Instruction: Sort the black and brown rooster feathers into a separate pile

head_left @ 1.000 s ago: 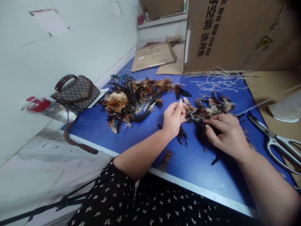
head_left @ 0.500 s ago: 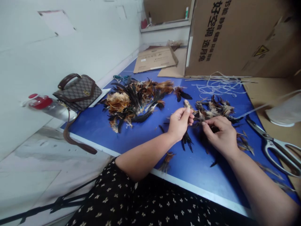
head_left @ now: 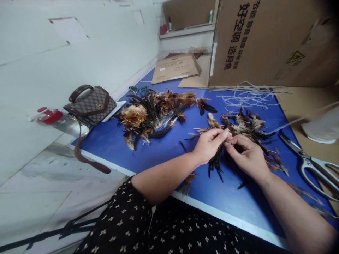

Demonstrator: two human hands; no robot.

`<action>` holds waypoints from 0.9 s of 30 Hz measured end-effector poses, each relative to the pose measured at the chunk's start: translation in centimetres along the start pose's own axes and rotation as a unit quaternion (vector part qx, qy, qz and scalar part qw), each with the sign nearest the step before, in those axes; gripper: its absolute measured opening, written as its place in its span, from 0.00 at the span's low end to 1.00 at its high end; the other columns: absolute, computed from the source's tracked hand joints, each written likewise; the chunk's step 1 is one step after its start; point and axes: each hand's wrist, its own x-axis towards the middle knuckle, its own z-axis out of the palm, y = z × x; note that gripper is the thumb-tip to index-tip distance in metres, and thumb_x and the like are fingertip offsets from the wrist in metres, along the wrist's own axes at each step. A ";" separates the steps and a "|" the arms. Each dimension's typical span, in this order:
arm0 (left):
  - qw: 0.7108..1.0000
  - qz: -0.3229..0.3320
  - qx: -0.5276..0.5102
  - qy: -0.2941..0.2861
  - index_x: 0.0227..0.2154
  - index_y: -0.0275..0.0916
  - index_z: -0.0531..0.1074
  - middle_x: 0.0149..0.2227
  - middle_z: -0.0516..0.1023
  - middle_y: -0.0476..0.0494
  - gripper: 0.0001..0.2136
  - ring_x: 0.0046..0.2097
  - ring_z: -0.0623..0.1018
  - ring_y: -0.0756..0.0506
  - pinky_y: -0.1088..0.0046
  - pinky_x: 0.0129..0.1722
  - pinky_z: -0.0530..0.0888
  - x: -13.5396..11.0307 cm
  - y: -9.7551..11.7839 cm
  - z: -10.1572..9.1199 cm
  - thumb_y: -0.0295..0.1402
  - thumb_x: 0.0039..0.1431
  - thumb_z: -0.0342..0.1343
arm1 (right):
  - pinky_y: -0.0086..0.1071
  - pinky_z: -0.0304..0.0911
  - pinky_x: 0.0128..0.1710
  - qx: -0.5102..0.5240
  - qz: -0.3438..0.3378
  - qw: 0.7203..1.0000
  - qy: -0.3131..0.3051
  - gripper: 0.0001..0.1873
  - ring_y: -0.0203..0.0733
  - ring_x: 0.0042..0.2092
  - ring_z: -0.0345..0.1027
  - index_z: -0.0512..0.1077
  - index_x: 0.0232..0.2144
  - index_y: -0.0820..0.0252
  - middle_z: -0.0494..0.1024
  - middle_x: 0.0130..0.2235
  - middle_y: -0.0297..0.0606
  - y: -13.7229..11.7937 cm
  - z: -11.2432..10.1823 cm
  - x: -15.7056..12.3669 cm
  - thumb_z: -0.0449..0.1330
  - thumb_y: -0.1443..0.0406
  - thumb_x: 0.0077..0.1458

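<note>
My left hand (head_left: 210, 145) is closed in a pinch on a small bunch of dark feathers (head_left: 216, 164). Their pale quill ends show above the thumb, and the black tips hang below the hand. Fingertips of my right hand (head_left: 247, 153) are pressed together against the left fingertips, at the side of the bunch; whatever they pinch is hidden. Just behind both hands lies a loose pile of brown, black and cream feathers (head_left: 245, 121). A larger heap of feather bunches (head_left: 153, 113) spreads over the blue tabletop (head_left: 156, 158) to the left.
Scissors (head_left: 307, 160) lie at the right edge. White plastic strips (head_left: 249, 97) are tangled at the back, before a big cardboard box (head_left: 265, 42). A handbag (head_left: 91, 104) and a bottle with a red lid (head_left: 62, 121) are at far left. A white cup-like container (head_left: 321, 125) is at right.
My left hand has moved right, bringing the feather bunch up against my right fingertips. My right hand has barely moved. The view has shifted slightly.
</note>
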 end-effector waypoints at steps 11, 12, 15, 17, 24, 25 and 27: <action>0.991 0.048 -0.055 0.116 0.34 0.37 0.78 0.37 0.82 0.46 0.15 0.39 0.79 0.51 0.71 0.50 0.76 2.4 3.5 -1.7 0.43 0.72 0.66 | 0.44 0.71 0.42 -0.054 -0.025 0.998 0.000 0.10 0.47 0.37 0.76 0.78 0.34 0.52 0.81 0.35 0.37 1.0 -1.1 0.0 0.66 0.59 0.71; 0.988 0.044 -0.064 0.133 0.34 0.37 0.78 0.37 0.81 0.47 0.14 0.39 0.79 0.51 0.71 0.49 0.77 2.6 3.9 -1.8 0.42 0.72 0.66 | 0.43 0.71 0.41 -0.065 -0.021 0.998 0.005 0.10 0.47 0.37 0.76 0.78 0.34 0.52 0.81 0.35 0.37 1.3 -1.2 0.0 0.66 0.59 0.71; 0.983 0.044 -0.072 0.164 0.36 0.37 0.79 0.36 0.81 0.48 0.13 0.39 0.79 0.52 0.71 0.51 0.77 2.8 4.4 -1.8 0.41 0.70 0.69 | 0.43 0.71 0.39 -0.102 -0.018 0.994 0.038 0.07 0.48 0.36 0.75 0.79 0.36 0.52 0.80 0.35 0.36 2.1 -1.4 -0.2 0.66 0.61 0.69; 0.982 0.052 -0.066 0.166 0.36 0.37 0.80 0.36 0.82 0.48 0.12 0.39 0.80 0.52 0.70 0.52 0.78 2.8 4.2 -1.7 0.41 0.68 0.71 | 0.46 0.72 0.42 -0.122 -0.030 0.991 0.049 0.03 0.50 0.38 0.77 0.80 0.41 0.52 0.82 0.38 0.38 2.3 -1.4 -0.3 0.65 0.62 0.67; 0.989 0.093 0.034 0.112 0.38 0.39 0.86 0.41 0.86 0.46 0.09 0.45 0.81 0.50 0.70 0.56 0.76 2.1 2.9 -1.7 0.40 0.69 0.69 | 0.51 0.71 0.49 -0.090 -0.088 0.992 0.015 0.10 0.55 0.46 0.80 0.81 0.50 0.50 0.84 0.44 0.39 0.5 -1.2 -0.1 0.64 0.64 0.68; 0.989 0.097 0.051 0.095 0.39 0.39 0.86 0.42 0.86 0.46 0.09 0.46 0.81 0.49 0.70 0.57 0.76 1.9 2.8 -1.6 0.40 0.70 0.69 | 0.50 0.71 0.48 -0.081 -0.083 0.993 0.026 0.09 0.55 0.46 0.80 0.81 0.50 0.50 0.84 0.44 0.39 0.1 -1.2 0.0 0.65 0.63 0.69; 0.988 0.109 0.093 0.057 0.39 0.40 0.87 0.43 0.86 0.44 0.10 0.48 0.81 0.48 0.68 0.59 0.76 1.4 2.7 -1.5 0.40 0.70 0.68 | 0.49 0.71 0.48 -0.064 -0.072 0.995 0.037 0.07 0.54 0.46 0.79 0.81 0.50 0.50 0.84 0.45 0.40 -0.6 -1.1 0.0 0.67 0.61 0.71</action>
